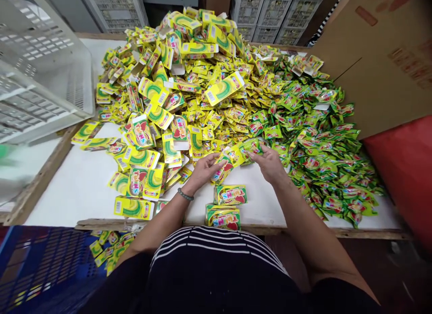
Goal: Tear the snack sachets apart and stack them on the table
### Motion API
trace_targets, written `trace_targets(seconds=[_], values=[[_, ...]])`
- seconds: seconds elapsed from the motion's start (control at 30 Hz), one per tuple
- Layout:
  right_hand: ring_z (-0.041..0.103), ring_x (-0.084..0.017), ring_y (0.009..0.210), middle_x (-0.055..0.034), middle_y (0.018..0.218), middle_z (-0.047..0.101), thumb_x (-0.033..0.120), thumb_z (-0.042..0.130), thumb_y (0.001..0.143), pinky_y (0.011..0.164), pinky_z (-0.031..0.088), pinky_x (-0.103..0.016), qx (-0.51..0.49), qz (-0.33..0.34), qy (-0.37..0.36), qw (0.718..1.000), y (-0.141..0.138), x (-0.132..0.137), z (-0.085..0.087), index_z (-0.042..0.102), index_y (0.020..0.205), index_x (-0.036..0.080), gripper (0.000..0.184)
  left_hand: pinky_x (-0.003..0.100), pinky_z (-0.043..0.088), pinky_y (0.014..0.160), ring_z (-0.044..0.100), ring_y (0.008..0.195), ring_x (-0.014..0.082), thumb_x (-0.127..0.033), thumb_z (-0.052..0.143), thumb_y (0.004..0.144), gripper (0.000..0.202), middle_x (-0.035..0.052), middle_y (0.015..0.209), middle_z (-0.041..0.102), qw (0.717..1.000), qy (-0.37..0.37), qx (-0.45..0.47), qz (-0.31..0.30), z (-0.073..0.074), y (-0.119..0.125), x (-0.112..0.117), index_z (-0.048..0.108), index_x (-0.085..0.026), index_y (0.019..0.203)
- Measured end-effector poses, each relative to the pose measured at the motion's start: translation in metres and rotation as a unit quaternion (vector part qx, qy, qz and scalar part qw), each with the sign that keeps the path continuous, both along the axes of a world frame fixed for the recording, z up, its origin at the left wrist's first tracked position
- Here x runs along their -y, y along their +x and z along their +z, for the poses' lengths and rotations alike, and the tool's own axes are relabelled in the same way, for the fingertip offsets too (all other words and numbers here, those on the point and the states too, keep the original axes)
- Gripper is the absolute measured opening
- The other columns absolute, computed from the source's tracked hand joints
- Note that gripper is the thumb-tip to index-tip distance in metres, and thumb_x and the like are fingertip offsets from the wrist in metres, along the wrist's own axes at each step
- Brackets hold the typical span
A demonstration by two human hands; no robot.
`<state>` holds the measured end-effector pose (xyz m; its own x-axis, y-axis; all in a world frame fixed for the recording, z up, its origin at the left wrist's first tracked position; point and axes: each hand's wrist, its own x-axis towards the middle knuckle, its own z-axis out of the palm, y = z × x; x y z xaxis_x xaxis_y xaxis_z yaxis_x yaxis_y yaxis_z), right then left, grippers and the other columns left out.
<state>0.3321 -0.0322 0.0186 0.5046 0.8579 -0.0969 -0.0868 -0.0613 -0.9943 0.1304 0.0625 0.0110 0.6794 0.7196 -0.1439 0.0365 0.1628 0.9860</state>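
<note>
Over the front of the white table, my left hand is closed round a small printed carton, tilted and with its front facing me. Thumb and fingers of my right hand pinch green candy packets at the carton's upper right. Whether the packets reach inside the carton I cannot tell. Just below my hands lie a carton and, nearer the edge, stacked cartons. Yellow cartons are heaped beside my left forearm, and green packets beyond my right hand.
A mound of yellow packets with cartons on top fills the table's back. A white crate stands at left, a large cardboard box at right. Below the front edge is a blue crate. Grey crates stand behind.
</note>
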Motion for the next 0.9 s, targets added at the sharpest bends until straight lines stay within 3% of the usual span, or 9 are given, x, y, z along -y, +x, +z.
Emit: trace_targets(seconds=[0.1, 0.27, 0.53, 0.73, 0.9], values=[[0.067, -0.02, 0.077, -0.0007, 0.077, 0.072, 0.04, 0.081, 0.059, 0.075, 0.056, -0.035, 0.027, 0.02, -0.019, 0.999, -0.004, -0.003, 0.001, 0.068, 0.09, 0.02, 0.039, 0.025, 0.047, 0.058, 0.06, 0.062, 0.0137, -0.046, 0.08, 0.066, 0.047, 0.0004, 0.066, 0.066, 0.999, -0.035, 0.015, -0.003, 0.0, -0.006, -0.001, 0.069, -0.015, 0.1], [0.067, -0.019, 0.077, -0.0009, 0.079, 0.072, 0.041, 0.079, 0.063, 0.072, 0.056, -0.032, 0.074, -0.037, 0.018, 0.996, -0.01, -0.004, 0.013, 0.07, 0.087, 0.019, 0.033, 0.026, 0.05, 0.059, 0.064, 0.065, 0.0167, -0.047, 0.081, 0.064, 0.047, 0.0022, 0.065, 0.068, 0.998, -0.053, 0.017, -0.018, 0.003, -0.009, -0.003, 0.072, -0.015, 0.097], [0.067, -0.02, 0.072, -0.0018, 0.076, 0.073, 0.046, 0.082, 0.058, 0.067, 0.059, -0.036, 0.057, 0.017, -0.023, 0.998, -0.001, 0.002, 0.008, 0.073, 0.086, 0.019, 0.041, 0.024, 0.046, 0.053, 0.059, 0.058, 0.0135, -0.048, 0.083, 0.06, 0.048, 0.0021, 0.064, 0.067, 0.996, -0.082, 0.019, 0.012, 0.005, -0.006, -0.002, 0.07, -0.014, 0.092], [0.064, -0.02, 0.069, -0.0008, 0.07, 0.069, 0.043, 0.08, 0.063, 0.068, 0.056, -0.036, 0.078, 0.121, -0.074, 0.987, 0.004, -0.004, 0.014, 0.073, 0.084, 0.019, 0.033, 0.02, 0.039, 0.051, 0.053, 0.051, 0.0075, -0.042, 0.084, 0.061, 0.046, -0.0035, 0.059, 0.062, 0.994, -0.106, 0.011, -0.015, 0.009, -0.004, 0.001, 0.067, -0.013, 0.092], [0.057, -0.019, 0.071, -0.002, 0.072, 0.062, 0.059, 0.066, 0.072, 0.072, 0.05, -0.035, 0.212, 0.064, -0.047, 0.974, -0.014, -0.01, 0.019, 0.065, 0.066, 0.02, 0.039, 0.021, 0.045, 0.057, 0.058, 0.056, 0.0086, -0.039, 0.087, 0.056, 0.048, -0.0029, 0.065, 0.066, 0.993, -0.113, 0.035, 0.01, 0.007, 0.0, 0.003, 0.065, -0.014, 0.091]])
